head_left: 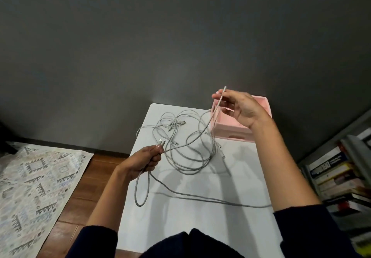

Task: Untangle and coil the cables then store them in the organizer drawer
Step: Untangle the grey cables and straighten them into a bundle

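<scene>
I see the grey cables (pixel 186 149) in a loose tangle on the middle of the white bench (pixel 200 227), just beside the pink drawer (pixel 230 132) at the far right corner. The left hand (pixel 143 162) is at the left side of the tangle, its grip closed around one cable, with two plugs (pixel 162 142) standing out above the thumb and a loop hanging below the fist. The right hand (pixel 241 107) is raised over the drawer, its grip narrow, pinching one strand that runs down into the tangle.
</scene>
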